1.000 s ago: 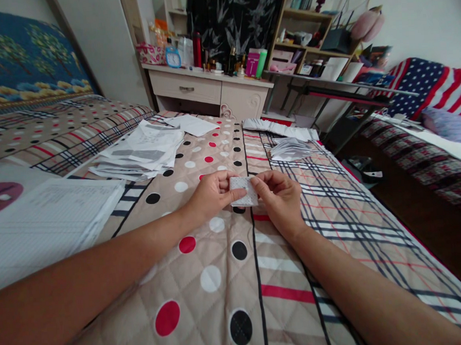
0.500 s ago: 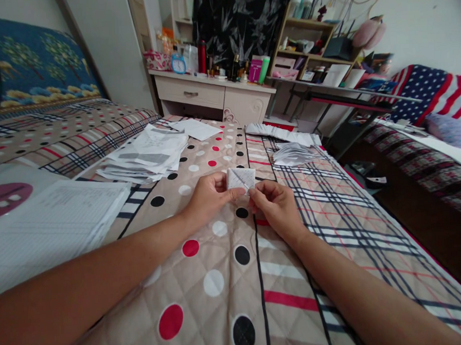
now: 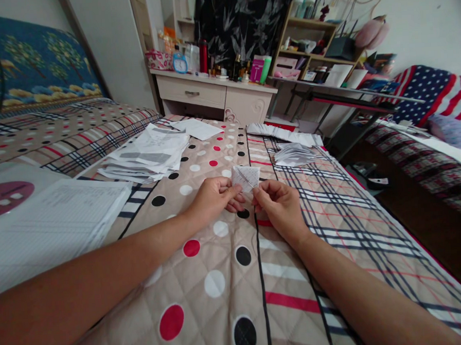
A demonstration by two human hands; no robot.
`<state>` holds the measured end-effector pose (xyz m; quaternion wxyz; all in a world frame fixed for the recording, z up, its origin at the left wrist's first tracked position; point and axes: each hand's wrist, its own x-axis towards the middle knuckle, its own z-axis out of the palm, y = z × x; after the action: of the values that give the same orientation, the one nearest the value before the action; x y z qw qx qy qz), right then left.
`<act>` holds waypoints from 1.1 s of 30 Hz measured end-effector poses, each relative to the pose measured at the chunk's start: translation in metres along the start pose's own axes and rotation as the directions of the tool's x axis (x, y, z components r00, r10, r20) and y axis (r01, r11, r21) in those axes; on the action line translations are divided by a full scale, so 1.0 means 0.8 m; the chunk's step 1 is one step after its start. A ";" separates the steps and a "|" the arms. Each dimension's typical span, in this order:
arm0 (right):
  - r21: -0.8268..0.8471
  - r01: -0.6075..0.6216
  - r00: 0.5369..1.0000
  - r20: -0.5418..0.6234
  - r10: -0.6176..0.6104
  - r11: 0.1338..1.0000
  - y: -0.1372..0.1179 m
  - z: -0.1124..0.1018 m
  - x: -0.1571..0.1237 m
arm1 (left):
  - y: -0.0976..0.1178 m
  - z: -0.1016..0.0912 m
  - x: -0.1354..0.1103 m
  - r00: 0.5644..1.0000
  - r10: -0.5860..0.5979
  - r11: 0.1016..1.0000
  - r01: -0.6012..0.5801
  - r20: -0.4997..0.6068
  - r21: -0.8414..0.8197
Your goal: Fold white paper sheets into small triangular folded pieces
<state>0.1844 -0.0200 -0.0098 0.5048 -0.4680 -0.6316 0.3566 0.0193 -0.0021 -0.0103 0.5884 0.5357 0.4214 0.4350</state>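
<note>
A small folded piece of white grid paper (image 3: 246, 178) is held upright above the quilted bed cover (image 3: 228, 275), showing a diagonal crease. My left hand (image 3: 212, 196) pinches its left lower edge between thumb and fingers. My right hand (image 3: 278, 206) pinches its lower right corner, fingers curled. Both hands hover just over the bed's middle seam, close together.
A loose heap of white papers (image 3: 146, 155) lies to the left, a thick stack of grid sheets (image 3: 51, 220) nearer left. Folded paper pieces (image 3: 295, 153) and a white strip (image 3: 284, 133) lie ahead right. A dresser (image 3: 214, 93), shelves (image 3: 312, 44) and a second bed (image 3: 433, 131) stand beyond.
The folded paper has been turned from lying flat between the fingers to standing up, and raised slightly away from me. My right hand shifted from its side edge to its lower corner.
</note>
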 end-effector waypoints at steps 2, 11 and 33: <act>0.019 0.000 1.000 -0.005 0.000 1.000 0.001 -0.001 0.001 | 0.000 -0.001 -0.001 0.999 -0.036 0.999 0.036 -0.006 0.019; 0.153 -0.011 0.995 0.098 -0.004 0.988 0.001 -0.006 0.004 | -0.001 -0.011 -0.007 0.993 0.038 0.995 -0.048 0.110 0.087; -0.080 0.109 0.931 0.357 -0.074 0.991 -0.014 -0.004 -0.005 | 0.004 -0.013 -0.006 0.847 0.516 0.617 -0.471 0.128 0.630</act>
<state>0.1848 -0.0276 0.0003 0.3757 -0.3907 -0.7499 0.3792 0.0074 -0.0041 -0.0080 0.2129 0.7833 0.3990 0.4266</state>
